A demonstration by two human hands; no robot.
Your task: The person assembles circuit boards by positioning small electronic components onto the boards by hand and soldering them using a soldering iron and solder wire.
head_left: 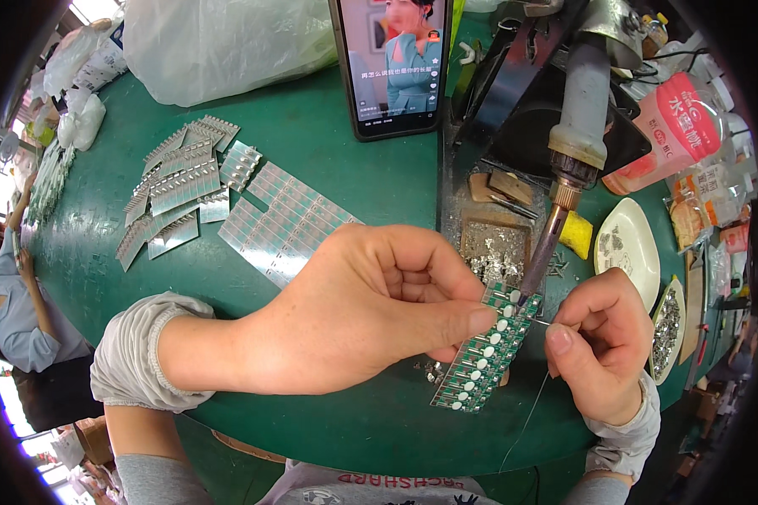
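Observation:
My left hand (379, 311) is closed on a green circuit board strip (486, 358), thumb on top. A row of white oval parts runs along the strip, which slants down toward me. The tip of a mounted soldering iron (556, 223) meets the strip near its upper end, or hangs just over it; I cannot tell which. Between thumb and finger, my right hand (602, 341) pinches thin solder wire (537, 406), whose end points at the iron's tip. The wire's tail hangs down in front of me.
Finished-looking silvery board strips (177, 181) lie piled at left, beside a flat panel (290, 219) of boards. A phone (393, 71) stands at the back. A solder-spattered tray (497, 244) sits under the iron. At right are a pale dish (627, 252), a dish of small metal parts (669, 328) and a pink pouch (669, 130).

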